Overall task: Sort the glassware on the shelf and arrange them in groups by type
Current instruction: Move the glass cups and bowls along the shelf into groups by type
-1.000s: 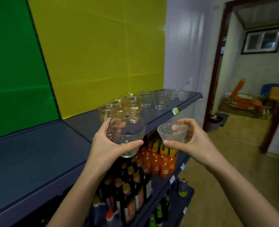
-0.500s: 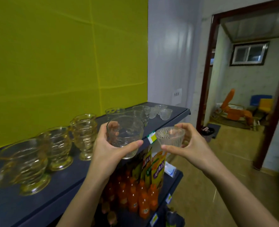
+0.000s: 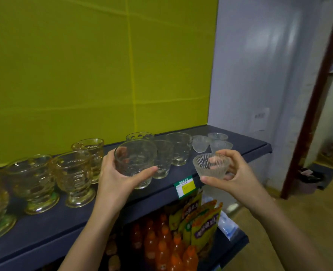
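My left hand [image 3: 116, 178] grips a clear tumbler [image 3: 135, 163] held upright just above the front of the dark blue shelf [image 3: 68, 223]. My right hand [image 3: 234, 173] holds a small ribbed glass bowl [image 3: 210, 166] past the shelf's front edge. On the shelf stand several amber footed glasses [image 3: 73, 177] at the left, three clear tumblers [image 3: 178, 148] in the middle, and three small ribbed bowls [image 3: 219, 143] at the far right end.
A yellow panel [image 3: 103, 65] backs the shelf. A price tag [image 3: 185, 186] hangs on the shelf's front edge. Below are orange soda bottles [image 3: 161, 249] and snack bags [image 3: 200, 218]. A grey wall and a doorway [image 3: 318, 106] lie to the right.
The view has moved in closer to the shelf and its right end. Both hands, each still holding its glass, have come nearer the clear tumblers and small bowls.
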`<state>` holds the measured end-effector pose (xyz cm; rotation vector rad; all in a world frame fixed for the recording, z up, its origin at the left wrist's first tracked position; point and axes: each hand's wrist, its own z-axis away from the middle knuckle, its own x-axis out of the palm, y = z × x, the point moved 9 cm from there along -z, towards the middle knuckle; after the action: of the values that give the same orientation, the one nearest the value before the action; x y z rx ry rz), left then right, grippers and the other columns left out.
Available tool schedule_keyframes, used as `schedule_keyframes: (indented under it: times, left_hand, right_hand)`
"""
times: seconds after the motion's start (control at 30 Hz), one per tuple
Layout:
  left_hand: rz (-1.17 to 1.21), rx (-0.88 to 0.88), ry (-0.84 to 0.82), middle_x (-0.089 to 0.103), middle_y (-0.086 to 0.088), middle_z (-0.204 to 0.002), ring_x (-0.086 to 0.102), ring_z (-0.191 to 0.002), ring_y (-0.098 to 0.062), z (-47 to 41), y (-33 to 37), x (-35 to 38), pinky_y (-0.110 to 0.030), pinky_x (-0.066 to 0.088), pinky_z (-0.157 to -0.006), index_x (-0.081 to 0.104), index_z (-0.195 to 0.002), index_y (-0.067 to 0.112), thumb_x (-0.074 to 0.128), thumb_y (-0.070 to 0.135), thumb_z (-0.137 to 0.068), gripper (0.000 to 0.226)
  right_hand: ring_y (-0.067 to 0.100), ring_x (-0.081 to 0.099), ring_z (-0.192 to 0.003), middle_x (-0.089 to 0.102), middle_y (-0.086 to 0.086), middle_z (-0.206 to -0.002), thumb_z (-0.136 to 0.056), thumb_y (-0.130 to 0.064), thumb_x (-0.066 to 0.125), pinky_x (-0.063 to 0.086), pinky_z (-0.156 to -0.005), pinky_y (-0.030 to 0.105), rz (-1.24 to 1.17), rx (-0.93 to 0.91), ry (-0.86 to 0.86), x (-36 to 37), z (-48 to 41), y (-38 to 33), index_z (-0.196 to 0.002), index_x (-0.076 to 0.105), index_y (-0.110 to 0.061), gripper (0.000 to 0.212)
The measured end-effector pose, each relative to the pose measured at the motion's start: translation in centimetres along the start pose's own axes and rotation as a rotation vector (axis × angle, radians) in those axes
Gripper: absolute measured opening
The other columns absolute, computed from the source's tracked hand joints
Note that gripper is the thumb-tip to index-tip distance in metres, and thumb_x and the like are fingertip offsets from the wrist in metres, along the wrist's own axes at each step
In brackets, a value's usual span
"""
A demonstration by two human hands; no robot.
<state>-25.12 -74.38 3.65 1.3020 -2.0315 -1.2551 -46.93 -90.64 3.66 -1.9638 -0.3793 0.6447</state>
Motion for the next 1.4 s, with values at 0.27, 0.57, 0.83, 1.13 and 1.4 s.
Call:
schedule_keyframes:
  times: [0.27,0.57,0.83,1.13,1.4]
  left_hand:
    - [-0.169,-0.108,0.223,0.059,-0.002,-0.110,0.057,-0.101,-0.018,0.5,-1.2,-0.2,-0.030,0.046,-0.085,0.054,-0.106,0.023,0.077,0.062,-0.029,0.090]
    - [-0.289,-0.172,0.307,0.058,-0.002,-0.110,0.055,-0.103,-0.019,0.6,-2.0,0.6,-0.033,0.046,-0.088,0.050,-0.109,0.021,0.083,0.061,-0.034,0.091]
    - [-0.312,-0.152,0.272,0.055,-0.001,-0.113,0.054,-0.101,-0.016,0.0,-1.8,1.4,-0.025,0.040,-0.083,0.036,-0.131,0.014,0.083,0.029,-0.058,0.089]
    - [-0.721,0.128,0.276,0.040,-0.017,-0.139,0.034,-0.131,-0.026,0.5,3.0,2.9,-0.027,0.023,-0.107,0.030,-0.138,0.001,0.070,0.051,-0.062,0.100]
    - [-0.775,0.448,0.004,0.062,0.004,-0.102,0.056,-0.100,-0.013,-1.1,8.1,12.7,-0.021,0.040,-0.085,0.059,-0.105,0.016,0.053,0.045,-0.081,0.038]
  right_hand:
    - [-0.001,0.063,-0.096,0.065,-0.011,-0.107,-0.040,-0.039,0.080,0.054,-0.078,0.019,-0.098,-0.056,-0.211,-0.6,-4.9,1.9,-0.106,0.050,-0.031,0.074]
    - [-0.001,0.063,-0.097,0.065,-0.011,-0.107,-0.038,-0.041,0.080,0.053,-0.080,0.020,-0.178,-0.095,-0.362,-0.3,-6.9,2.8,-0.106,0.049,-0.032,0.076]
    - [0.003,0.061,-0.101,0.063,-0.015,-0.108,-0.040,-0.042,0.079,0.050,-0.086,0.026,-0.165,-0.103,-0.388,0.5,-8.0,3.2,-0.107,0.048,-0.034,0.074]
    - [-0.004,0.062,-0.097,0.064,-0.019,-0.106,-0.042,-0.041,0.077,0.050,-0.080,0.016,-0.152,-0.177,-0.338,-1.6,-10.2,1.5,-0.110,0.049,-0.033,0.074]
    - [0.007,0.065,-0.099,0.065,-0.010,-0.110,-0.034,-0.045,0.078,0.054,-0.086,0.031,-0.138,-0.160,-0.215,-8.5,-14.9,3.6,-0.104,0.051,-0.037,0.076]
